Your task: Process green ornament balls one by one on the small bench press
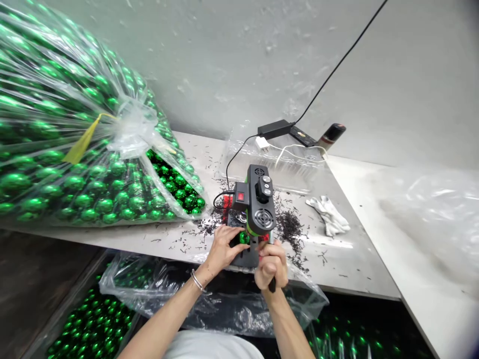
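A black machine (262, 199) with round vents and a red switch stands on the light table (359, 259). My left hand (224, 245) pinches a shiny green ball (244, 238) between thumb and forefinger, beneath the machine's head and over its dark base plate (245, 257). A bracelet is on my left wrist. On the right of the base, my right hand (272, 264) is wrapped round a dark handle (272, 285), whose lower end shows below the fingers. Dark shavings (290, 225) lie scattered around the machine.
A large clear bag (90, 149) of green balls fills the left side. White gloves (330, 215) lie on the right. Behind are a power adapter (275, 129), cables and a clear plastic tray (239, 144). More green balls (95, 319) sit below the table edge.
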A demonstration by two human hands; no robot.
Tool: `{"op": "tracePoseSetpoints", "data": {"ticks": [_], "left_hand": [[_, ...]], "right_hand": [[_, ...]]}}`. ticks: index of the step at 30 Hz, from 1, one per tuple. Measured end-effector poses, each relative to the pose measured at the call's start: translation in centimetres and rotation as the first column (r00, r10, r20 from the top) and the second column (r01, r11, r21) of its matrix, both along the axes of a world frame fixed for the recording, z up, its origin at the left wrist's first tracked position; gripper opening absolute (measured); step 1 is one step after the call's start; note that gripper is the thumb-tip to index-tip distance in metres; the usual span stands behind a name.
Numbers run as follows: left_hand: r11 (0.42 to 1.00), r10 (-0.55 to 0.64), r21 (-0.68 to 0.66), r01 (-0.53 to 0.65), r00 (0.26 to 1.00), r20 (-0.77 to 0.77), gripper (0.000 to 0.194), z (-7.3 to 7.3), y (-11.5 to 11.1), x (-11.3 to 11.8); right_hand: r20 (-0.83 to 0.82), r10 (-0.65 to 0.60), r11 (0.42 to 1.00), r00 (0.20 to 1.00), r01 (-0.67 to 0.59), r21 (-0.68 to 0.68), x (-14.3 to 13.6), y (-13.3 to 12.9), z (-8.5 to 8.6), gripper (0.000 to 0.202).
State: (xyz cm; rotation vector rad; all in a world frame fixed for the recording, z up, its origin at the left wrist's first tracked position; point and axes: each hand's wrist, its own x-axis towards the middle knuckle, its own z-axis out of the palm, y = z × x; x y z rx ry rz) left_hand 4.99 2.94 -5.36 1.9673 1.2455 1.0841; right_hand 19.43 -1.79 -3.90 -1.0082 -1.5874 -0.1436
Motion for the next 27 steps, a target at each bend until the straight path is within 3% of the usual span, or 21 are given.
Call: {"op": "tracePoseSetpoints", "data": {"ticks": [3, 6, 10, 13, 16, 18, 20, 22, 24, 27], "left_hand": [[1.0, 0.02, -0.003, -0.02, 1.0, 0.012, 0.035, 0.0, 0.2, 0.3], [1.0, 0.025, 0.002, -0.025, 0.999, 0.023, 0.035, 0.1, 0.1, 0.5], [0.999, -0.021, 0.029, 0.021, 1.0, 0.008, 0.033, 0.1, -1.9, -0.2], [0.993, -0.093, 0.068, 0.096, 0.994, -0.049, 0.053, 0.0, -4.5, -1.8], [0.983, -0.122, 0.122, 0.137, 0.985, -0.118, 0.077, 0.5, -5.7, -4.1], [0.979, -0.01, 0.199, 0.041, 0.988, -0.152, 0.058, 1.5, -4.7, -5.5], [0.951, 0.181, 0.285, -0.121, 0.964, -0.195, 0.028, 3.0, -2.2, -6.7], [0.921, 0.333, 0.304, -0.242, 0.895, -0.297, 0.025, 4.4, 0.8, -7.7], [0.927, 0.367, 0.254, -0.275, 0.803, -0.47, 0.022, 5.5, 3.4, -8.3], [0.957, 0.288, 0.172, -0.235, 0.681, -0.673, 0.015, 5.8, 5.1, -8.5]], "right_hand": [[-0.009, 0.024, 0.994, 1.0, -0.023, 0.107, -0.1, 0.3, 1.2, 0.03], [-0.015, 0.058, 0.99, 0.998, -0.056, 0.127, -0.1, 0.1, 3.5, 0.03], [-0.13, 0.056, 0.998, 0.99, -0.061, -0.033, 0.0, -0.7, 7.8, 0.029], [-0.172, 0.054, 0.993, 0.984, -0.071, -0.092, -0.1, -0.9, 9.8, 0.029], [-0.173, 0.042, 0.997, 0.984, -0.052, -0.051, -0.5, -0.7, 9.9, 0.031], [-0.171, 0.025, 0.999, 0.985, -0.03, -0.022, -0.7, -0.6, 9.4, 0.032], [-0.171, 0.01, 1.0, 0.985, -0.01, -0.004, -0.9, -0.5, 9.0, 0.033], [-0.166, 0.007, 1.0, 0.986, -0.006, 0.007, -0.9, -0.4, 8.8, 0.033], [-0.158, 0.021, 1.0, 0.987, -0.019, 0.013, -0.9, -0.4, 8.7, 0.032], [-0.149, 0.047, 0.999, 0.988, -0.047, 0.006, -0.7, -0.5, 8.8, 0.031]]}}
